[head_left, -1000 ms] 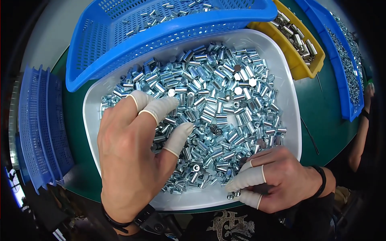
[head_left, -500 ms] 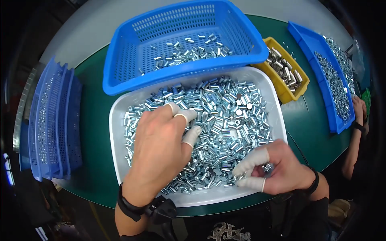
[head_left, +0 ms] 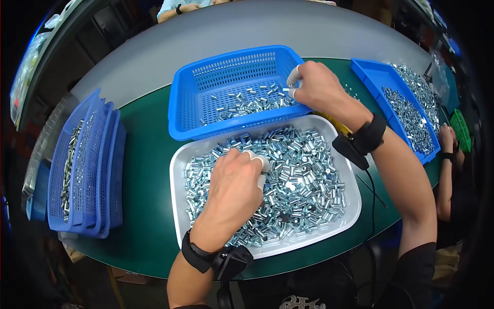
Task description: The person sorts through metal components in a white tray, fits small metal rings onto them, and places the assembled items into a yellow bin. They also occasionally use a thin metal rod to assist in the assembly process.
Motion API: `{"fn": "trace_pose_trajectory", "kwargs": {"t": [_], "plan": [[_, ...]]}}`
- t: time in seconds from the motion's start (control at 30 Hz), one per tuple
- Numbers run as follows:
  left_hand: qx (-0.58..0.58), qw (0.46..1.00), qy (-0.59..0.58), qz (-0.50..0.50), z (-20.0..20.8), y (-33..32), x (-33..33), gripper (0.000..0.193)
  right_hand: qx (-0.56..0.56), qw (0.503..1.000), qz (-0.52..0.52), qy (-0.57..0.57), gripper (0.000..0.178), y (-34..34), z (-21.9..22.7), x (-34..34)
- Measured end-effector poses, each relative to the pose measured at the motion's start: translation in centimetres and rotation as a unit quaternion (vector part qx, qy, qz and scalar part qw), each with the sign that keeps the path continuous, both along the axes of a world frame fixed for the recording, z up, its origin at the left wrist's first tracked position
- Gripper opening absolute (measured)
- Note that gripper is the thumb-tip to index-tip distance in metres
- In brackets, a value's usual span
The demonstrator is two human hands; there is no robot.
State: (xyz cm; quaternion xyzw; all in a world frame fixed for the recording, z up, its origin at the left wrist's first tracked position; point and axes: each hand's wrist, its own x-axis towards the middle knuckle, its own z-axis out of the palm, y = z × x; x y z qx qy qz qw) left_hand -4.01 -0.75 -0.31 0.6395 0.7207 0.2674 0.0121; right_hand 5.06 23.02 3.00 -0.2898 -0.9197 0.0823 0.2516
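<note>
A white tray (head_left: 177, 216) in front of me is heaped with short, shiny metal sleeves (head_left: 293, 180), some showing hollow ends. My left hand (head_left: 234, 183), in white finger cots, rests on the heap with its fingers curled; what lies between the fingertips is hidden. Behind the tray stands a blue perforated basket (head_left: 190, 131), with a loose scatter of the same sleeves on its bottom. Over the basket's right end is my right hand (head_left: 321, 92), its cot-covered thumb and finger apart. A bright sleeve (head_left: 286, 89) shows just off the thumb tip.
Blue baskets (head_left: 116, 175) stand nested at the left. A yellow bin (head_left: 332, 122) is mostly hidden under my right forearm. At the right are a blue tray (head_left: 363, 72) of small metal parts, a green basket (head_left: 459, 131) and another person's hand (head_left: 446, 135). A person's hands (head_left: 193, 7) show at the far edge.
My right hand has gone from the white tray's near right corner up to the blue basket, and its fingers have parted. My left hand stays on the heap. The view has shifted, showing more of the far side.
</note>
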Motion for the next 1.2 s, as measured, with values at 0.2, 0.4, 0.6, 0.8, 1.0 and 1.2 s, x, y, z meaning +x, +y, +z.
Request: {"fn": "trace_pose_trajectory", "kwargs": {"t": [0.2,0.4,0.6,0.8,1.0,1.2], "plan": [[-0.033,0.999,-0.002,-0.003,0.0,-0.3,-0.4,0.013,-0.013,0.994,0.059,0.087,0.017,-5.8,1.6,2.0],[-0.02,1.0,0.01,-0.004,-0.2,-0.1,-0.3,0.015,-0.139,0.97,0.19,-0.055,0.018,-10.2,-0.3,4.7],[-0.039,0.999,0.037,-0.001,0.1,-0.1,-0.1,0.019,-0.158,0.954,0.206,-0.152,0.014,-12.2,-2.1,4.7],[-0.04,0.999,0.024,-0.003,0.1,-0.2,-0.1,0.017,-0.122,0.961,0.211,-0.127,0.013,-12.1,-3.0,4.8],[-0.037,0.999,-0.014,0.025,0.8,-0.2,0.0,0.014,-0.136,0.949,0.27,-0.086,0.013,-11.4,-2.6,6.2],[0.008,0.993,-0.115,-0.014,1.4,-0.4,0.6,0.015,-0.457,0.863,0.2,-0.073,0.016,-10.7,-0.1,11.5]]}}
